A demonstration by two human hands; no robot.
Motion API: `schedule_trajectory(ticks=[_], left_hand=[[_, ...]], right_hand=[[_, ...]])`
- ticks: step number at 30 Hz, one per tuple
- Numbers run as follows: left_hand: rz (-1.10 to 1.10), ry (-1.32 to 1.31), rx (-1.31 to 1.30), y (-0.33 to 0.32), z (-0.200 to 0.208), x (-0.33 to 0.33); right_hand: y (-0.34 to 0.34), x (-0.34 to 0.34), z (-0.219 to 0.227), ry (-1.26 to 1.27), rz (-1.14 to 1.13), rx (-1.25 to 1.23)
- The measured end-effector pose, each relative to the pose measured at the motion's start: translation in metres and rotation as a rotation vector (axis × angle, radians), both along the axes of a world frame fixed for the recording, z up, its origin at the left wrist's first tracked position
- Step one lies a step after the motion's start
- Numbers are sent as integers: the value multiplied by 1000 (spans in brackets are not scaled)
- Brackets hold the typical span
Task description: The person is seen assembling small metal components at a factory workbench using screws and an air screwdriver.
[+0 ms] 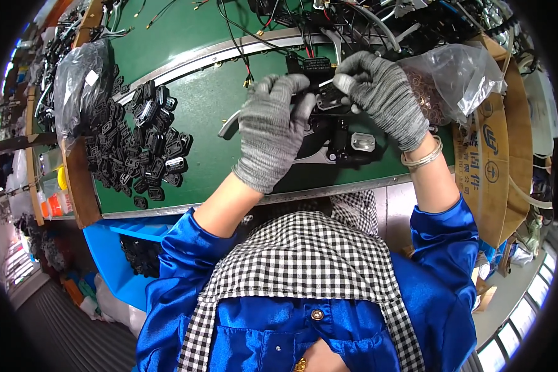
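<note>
Both hands wear grey knit gloves. My left hand [268, 127] is curled, with fingers bent and thumb toward the middle; what its fingers hold, if anything, is hidden. A silver lever [228, 126] sticks out on its left side. My right hand [387, 99] is closed, its thumb and fingertips pinching the edge of a small black part [330, 98] between the hands. Just beyond it lies a black box with a label [317, 64] and wires. Below the hands is a black-and-silver assembly [316, 152], partly covered by my left hand. A clear rectangular lens piece [363, 142] lies to its right.
A heap of small black parts [139, 139] covers the table's left side, with a clear bag [84, 80] behind. On the right are a bag of copper-coloured pieces [425, 90] and a cardboard box [493, 142]. A metal strip [198, 60] and cables cross the green table [211, 167].
</note>
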State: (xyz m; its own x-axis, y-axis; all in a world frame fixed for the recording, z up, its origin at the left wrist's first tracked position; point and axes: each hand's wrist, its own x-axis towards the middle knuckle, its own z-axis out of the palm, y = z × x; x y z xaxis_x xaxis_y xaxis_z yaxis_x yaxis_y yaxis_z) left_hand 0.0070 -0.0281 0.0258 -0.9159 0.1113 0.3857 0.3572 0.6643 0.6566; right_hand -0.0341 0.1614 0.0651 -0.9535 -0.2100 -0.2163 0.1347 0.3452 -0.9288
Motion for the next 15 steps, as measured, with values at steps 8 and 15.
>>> schedule_trajectory(ticks=[8,15], left_hand=[[21,-52,-63,2,-16,23],[-15,-81,-47,2,-20,22]], right_hand=[[-8,7,-8,282,61,435],[-3,9,-21,283,27,313]])
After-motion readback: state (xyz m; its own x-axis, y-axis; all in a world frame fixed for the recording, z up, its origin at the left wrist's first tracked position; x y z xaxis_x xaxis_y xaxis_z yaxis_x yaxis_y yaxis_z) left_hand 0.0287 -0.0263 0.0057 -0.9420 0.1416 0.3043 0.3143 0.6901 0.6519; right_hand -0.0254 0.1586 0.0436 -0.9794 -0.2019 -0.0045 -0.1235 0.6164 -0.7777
